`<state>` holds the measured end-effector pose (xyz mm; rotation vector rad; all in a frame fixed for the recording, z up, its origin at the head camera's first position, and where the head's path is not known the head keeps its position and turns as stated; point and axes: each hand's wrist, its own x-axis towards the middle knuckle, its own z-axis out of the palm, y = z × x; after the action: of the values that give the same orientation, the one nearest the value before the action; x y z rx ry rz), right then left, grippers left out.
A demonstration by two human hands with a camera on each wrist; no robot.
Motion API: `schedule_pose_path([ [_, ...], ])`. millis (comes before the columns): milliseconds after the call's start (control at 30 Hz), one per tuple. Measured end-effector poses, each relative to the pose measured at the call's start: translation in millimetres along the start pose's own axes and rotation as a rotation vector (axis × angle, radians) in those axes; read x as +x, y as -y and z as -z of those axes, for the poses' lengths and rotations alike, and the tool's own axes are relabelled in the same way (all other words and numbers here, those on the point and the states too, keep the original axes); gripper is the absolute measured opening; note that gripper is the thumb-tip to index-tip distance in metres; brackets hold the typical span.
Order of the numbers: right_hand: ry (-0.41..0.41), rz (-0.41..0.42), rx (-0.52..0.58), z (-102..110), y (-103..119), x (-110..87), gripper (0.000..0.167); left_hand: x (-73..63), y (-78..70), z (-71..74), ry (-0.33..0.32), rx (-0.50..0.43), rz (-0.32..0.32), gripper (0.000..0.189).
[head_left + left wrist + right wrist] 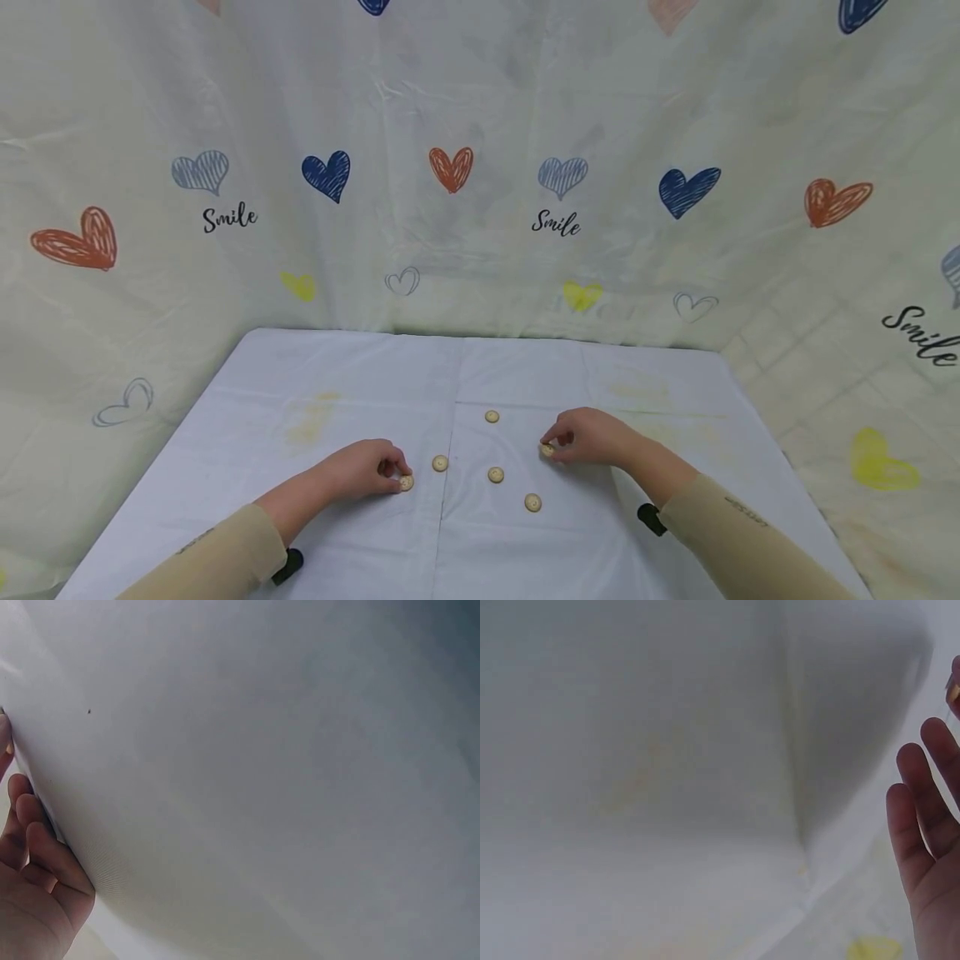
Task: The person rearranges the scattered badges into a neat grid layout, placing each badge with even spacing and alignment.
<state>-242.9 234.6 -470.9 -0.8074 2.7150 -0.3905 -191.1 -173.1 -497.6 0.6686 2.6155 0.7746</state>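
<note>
In the head view, several round tan buttons lie spread over the white cloth. My left hand (367,468) pinches one button (406,482) by its edge, close to the cloth left of the others. Just right of it lies another button (440,463). My right hand (592,436) holds a button (547,450) between thumb and forefinger on the right side. Between the hands are a far button (492,417), a middle button (496,475) and a near button (532,502). In the wrist views the curled left fingers (49,851) and the straighter right fingers (915,802) show at the edges.
A white cloth with fold lines and faint yellow stains covers the table (360,367). Behind it hangs a pale curtain (480,100) printed with hearts and the word Smile. Dark wrist cameras stick out under the left cuff (288,567) and the right cuff (651,519).
</note>
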Motion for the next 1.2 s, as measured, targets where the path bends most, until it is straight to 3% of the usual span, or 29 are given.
schedule_pose_path([
  [300, -0.018, -0.096, 0.094, -2.5, -0.7, 32.5, 0.019, 1.5, -1.1, -3.7, 0.015, -0.016, -0.002, 0.011],
  [567, -0.043, -0.127, 0.062, -1.9, -4.0, 48.9, 0.02, 3.0, 2.8, -5.9, 0.018, -0.007, -0.005, 0.012],
  [900, -0.056, -0.06, -0.013, -1.7, -4.8, 59.1, 0.024, 0.6, -4.9, -1.4, 0.011, -0.008, 0.004, 0.011],
  [1200, -0.066, -0.09, 0.024, -1.7, -2.2, 57.7, 0.029, 0.7, -1.0, 0.5, 0.011, -0.006, 0.003, 0.011],
])
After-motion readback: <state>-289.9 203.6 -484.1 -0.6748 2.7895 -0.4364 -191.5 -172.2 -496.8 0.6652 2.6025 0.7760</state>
